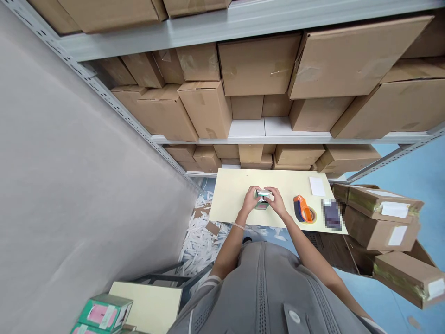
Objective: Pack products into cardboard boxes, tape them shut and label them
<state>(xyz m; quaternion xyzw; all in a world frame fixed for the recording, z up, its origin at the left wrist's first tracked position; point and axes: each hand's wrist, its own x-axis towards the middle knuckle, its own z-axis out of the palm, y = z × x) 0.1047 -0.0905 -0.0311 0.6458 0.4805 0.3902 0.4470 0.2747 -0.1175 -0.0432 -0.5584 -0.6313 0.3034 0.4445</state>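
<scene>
On the pale table (229,195), both hands (251,198) (276,198) clasp a small green box (262,202).

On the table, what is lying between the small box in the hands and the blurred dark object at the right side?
The orange tape dispenser lies there, right of the small box and left of the blurred dark object, on the pale table. The head view shows it.

wall (69,153): grey, left | shelving (243,21): metal, cardboard boxes (259,65) | floor (417,171): blue
</scene>
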